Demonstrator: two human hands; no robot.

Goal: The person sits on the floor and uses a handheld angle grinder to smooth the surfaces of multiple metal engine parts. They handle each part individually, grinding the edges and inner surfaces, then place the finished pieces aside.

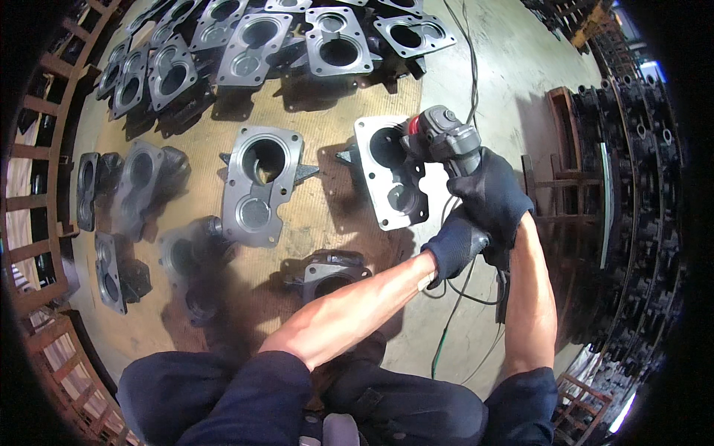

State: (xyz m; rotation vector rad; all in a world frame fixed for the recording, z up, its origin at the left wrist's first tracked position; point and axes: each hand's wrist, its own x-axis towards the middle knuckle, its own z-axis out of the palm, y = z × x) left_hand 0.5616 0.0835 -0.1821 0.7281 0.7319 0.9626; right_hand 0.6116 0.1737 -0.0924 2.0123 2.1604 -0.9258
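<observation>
Both my hands wear dark gloves and are wrapped round an angle grinder (462, 143). My right hand (492, 186) grips its body just behind the gear head. Lower down, my left hand (457, 241) closes on the rear part, partly hidden by the right. The grinder's red-edged front lies against or just over the right edge of a bright metal casting (374, 195), beside its large upper bore; contact cannot be made out. That casting has a flat flange with two round openings and bolt holes. Left of it stands a similar grey casting (236, 197).
More castings (256, 56) stand in rows at the far side, with others (141, 182) on the left and one (316, 279) below my left forearm. A power cord (474, 82) runs over the floor. Wooden crates (33, 201) line the left; stacked dark parts (632, 193) line the right.
</observation>
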